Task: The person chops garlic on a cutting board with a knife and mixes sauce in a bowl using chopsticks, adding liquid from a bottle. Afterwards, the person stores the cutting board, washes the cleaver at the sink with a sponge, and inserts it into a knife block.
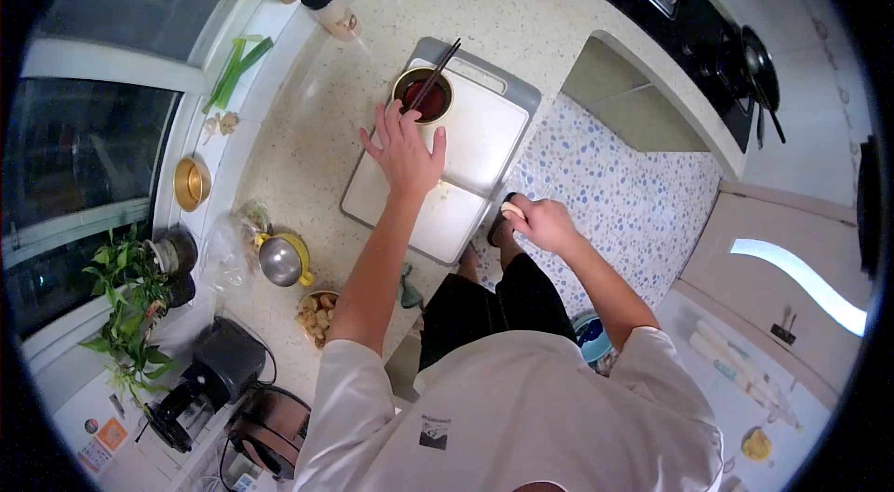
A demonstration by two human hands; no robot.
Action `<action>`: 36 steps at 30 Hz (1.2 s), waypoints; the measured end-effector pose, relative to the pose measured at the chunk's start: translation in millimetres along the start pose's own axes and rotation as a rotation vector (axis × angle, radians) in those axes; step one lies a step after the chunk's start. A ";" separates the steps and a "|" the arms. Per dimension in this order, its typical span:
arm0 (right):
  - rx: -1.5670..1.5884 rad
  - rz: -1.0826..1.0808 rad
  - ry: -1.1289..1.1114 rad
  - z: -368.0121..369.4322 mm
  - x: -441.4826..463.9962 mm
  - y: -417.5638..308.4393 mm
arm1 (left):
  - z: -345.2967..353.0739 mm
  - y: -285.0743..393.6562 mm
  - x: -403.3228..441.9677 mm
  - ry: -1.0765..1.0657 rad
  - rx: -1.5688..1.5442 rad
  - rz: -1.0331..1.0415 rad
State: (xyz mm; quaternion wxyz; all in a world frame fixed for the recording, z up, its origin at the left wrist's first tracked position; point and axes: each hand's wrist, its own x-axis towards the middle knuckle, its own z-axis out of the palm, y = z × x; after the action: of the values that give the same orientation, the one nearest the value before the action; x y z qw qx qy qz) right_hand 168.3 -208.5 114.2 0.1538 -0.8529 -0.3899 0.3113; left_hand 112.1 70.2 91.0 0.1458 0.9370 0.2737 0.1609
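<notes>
My left hand point(407, 157) reaches over the cutting board with its fingers spread. Its fingertips are at the near edge of a bowl point(398, 88) of dark reddish-brown liquid. A pair of dark chopsticks point(443, 65) leans in the bowl, their upper ends sticking out past the far rim. White with a grey border, the cutting board point(486, 140) lies on the counter beneath the bowl. Out past the counter's edge, above the floor, my right hand point(548, 224) is closed around a small pale object point(512, 210); most of it is hidden, so its kind is unclear.
Left of the board are a yellow-handled metal bowl point(283, 259), a bowl of brown chunks point(318, 315) and a plastic bag point(226, 255). Green onion pieces point(237, 73) and a gold bowl point(192, 184) sit by the window. A black stove point(689, 36) stands at upper right.
</notes>
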 end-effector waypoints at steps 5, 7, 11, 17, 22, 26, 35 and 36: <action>-0.019 0.017 -0.003 6.3 0.2 -0.7 | -2.5 -0.5 -3.0 -0.071 0.030 -0.020; -0.014 0.016 0.025 0.6 -3.7 -7.7 | -5.6 0.5 0.7 -0.060 0.025 -0.008; -0.034 0.032 0.056 18.8 -6.0 -5.9 | -4.4 -1.4 -7.3 -0.069 0.025 -0.017; -0.020 0.037 0.085 14.3 -13.9 -15.4 | -13.2 1.6 -4.8 -0.073 0.020 0.000; 0.011 0.046 0.064 27.5 -15.3 -13.5 | -11.3 -0.4 -8.5 -0.080 0.030 0.027; 0.003 0.073 0.058 25.2 -19.4 -20.3 | -10.2 -0.3 -9.9 -0.072 0.025 0.037; 0.031 0.053 0.083 36.4 -23.0 -18.9 | -10.5 -2.9 -15.4 -0.089 0.027 0.034; 0.042 0.054 0.086 34.2 -23.7 -19.7 | -12.5 -1.8 -12.4 -0.085 0.026 0.042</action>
State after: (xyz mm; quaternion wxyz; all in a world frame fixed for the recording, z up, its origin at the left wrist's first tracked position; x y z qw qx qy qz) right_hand 122.9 -213.1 107.9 0.1798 -0.8723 -0.3531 0.2864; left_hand 96.6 67.0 98.9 0.1415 0.9504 0.2494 0.1206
